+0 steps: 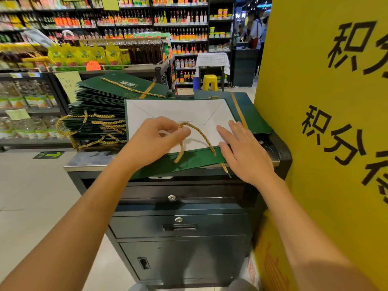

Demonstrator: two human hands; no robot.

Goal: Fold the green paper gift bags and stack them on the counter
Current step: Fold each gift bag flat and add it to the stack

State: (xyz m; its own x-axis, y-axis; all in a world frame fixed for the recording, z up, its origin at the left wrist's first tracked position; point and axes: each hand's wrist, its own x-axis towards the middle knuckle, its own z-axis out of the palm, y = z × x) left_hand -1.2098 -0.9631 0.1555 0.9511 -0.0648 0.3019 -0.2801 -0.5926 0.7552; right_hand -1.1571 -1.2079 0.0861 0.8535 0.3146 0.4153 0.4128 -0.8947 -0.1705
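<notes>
A green paper gift bag [189,160] lies flat on the counter [90,162], its white bottom panel [178,112] facing up. My left hand [155,139] pinches the bag's gold rope handle [201,135] between thumb and fingers. With its fingers straight, my right hand [241,152] presses on the bag's right side. A tall stack of folded green bags [100,110] with gold rope handles stands at the counter's back left. More green bags [249,114] lie under the flat one, at the right.
The counter tops a dark metal cabinet [180,234] with locked drawers. A yellow sign board [327,122] stands close on the right. Store shelves of bottles [134,19] fill the background, and a yellow stool [210,81] and people stand far behind. Tiled floor is at the left.
</notes>
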